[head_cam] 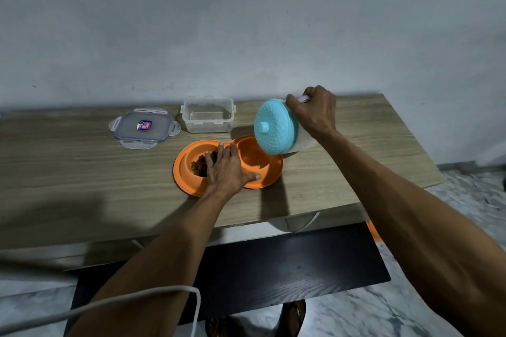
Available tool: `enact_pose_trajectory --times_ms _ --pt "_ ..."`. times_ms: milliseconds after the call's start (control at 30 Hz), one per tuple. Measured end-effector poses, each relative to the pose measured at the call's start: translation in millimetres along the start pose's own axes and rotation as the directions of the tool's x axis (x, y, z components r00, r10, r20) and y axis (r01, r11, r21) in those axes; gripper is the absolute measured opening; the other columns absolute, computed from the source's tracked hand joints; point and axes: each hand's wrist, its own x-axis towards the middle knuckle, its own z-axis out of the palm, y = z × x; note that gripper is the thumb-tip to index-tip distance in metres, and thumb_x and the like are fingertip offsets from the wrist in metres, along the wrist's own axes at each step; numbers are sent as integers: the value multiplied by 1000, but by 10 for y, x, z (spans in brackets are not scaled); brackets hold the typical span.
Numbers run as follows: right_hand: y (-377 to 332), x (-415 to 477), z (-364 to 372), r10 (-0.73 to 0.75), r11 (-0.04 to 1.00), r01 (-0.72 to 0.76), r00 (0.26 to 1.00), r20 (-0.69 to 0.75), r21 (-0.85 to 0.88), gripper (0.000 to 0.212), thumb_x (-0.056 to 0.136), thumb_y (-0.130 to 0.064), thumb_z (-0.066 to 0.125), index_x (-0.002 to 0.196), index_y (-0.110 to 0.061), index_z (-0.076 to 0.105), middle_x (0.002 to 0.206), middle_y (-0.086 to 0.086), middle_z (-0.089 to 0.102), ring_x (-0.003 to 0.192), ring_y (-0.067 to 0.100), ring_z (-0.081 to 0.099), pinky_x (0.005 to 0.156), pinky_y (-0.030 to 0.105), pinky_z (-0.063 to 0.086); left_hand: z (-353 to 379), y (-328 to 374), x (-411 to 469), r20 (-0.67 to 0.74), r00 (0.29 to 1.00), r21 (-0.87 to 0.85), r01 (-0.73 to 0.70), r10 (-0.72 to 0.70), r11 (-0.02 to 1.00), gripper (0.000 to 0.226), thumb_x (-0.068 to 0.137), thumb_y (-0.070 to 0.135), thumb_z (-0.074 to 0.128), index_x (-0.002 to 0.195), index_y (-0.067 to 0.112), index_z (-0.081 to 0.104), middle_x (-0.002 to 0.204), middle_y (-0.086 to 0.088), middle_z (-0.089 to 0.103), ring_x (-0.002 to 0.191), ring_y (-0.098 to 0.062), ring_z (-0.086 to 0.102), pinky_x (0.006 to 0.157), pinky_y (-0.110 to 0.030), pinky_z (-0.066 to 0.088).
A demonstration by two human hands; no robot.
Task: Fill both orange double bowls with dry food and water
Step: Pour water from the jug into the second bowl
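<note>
A long table (82, 172) with a pale wood-grain laminate top is being seen from above, set against a rough grey plastered wall (246, 22). Below its front edge a dark, finely grained board (287, 268) is being shown over a marbled floor (410, 314), and a white cable (137, 298) is looping across the lower left.

Near the table's middle an orange double bowl (191, 186) of smooth plastic, shaped like two joined rounds, is being steadied by the left hand (228, 169), which is lying flat and open across the ridge between the two wells, fingers spread, nothing being clasped. Brown, crumbly dry food (199, 165) is sitting in the left well; the right well is being left partly hidden, and its contents cannot be told.

A jug (304, 142) with a translucent whitish body and a round, dimpled turquoise lid (273, 126) with a small knob is being tilted steeply over the right well, the right hand (315, 112) being closed tightly around its handle.

Behind the bowl a clear rectangular plastic container (208, 115) is standing open, and to its left its flat grey-tinted clip lid (143, 127), bearing a small sticker, is lying on the tabletop.
</note>
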Motion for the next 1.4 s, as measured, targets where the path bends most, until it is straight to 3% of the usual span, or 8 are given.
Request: enact_pose_trajectory --times_ms 200,467,700,900,1400 --pt "-35 18 27 -41 997 41 999 4 -68 47 71 -44 64 50 -6 45 52 10 45 58 21 41 58 37 39 -12 14 -11 2 1000 5 -1 1 1000 107 72 65 69 151 9 24 159 -12 26 152 -28 7 118 -57 -1" --pt "-69 24 18 -71 991 74 997 30 -113 46 71 -45 63 48 -17 34 56 3 40 64 24 40 61 31 30 -4 17 -9 4 1000 24 1 -1 1000 107 73 65 69 152 10 23 160 -10 25 152 -27 6 118 -57 0" --pt "-59 30 52 -84 988 85 996 18 -129 47 70 -48 59 50 -9 43 54 7 47 63 26 46 61 38 42 7 10 -1 -2 1000 29 2 -2 1000 107 73 66 68 152 10 23 160 -10 26 152 -27 6 118 -57 0" --pt "-79 21 56 -120 983 123 992 26 -134 46 72 -45 61 48 -22 29 58 2 41 66 23 40 64 32 35 29 -3 12 -4 1000 29 3 -3 1000 108 72 67 68 151 9 24 160 -11 25 152 -27 6 119 -58 1" --pt "-145 4 49 -135 978 139 990 36 -158 48 74 -45 61 48 -24 27 60 2 43 69 23 44 66 31 31 8 0 -1 -10 1000 28 -4 4 1000 107 72 66 69 151 9 25 159 -12 27 151 -27 8 118 -58 1"
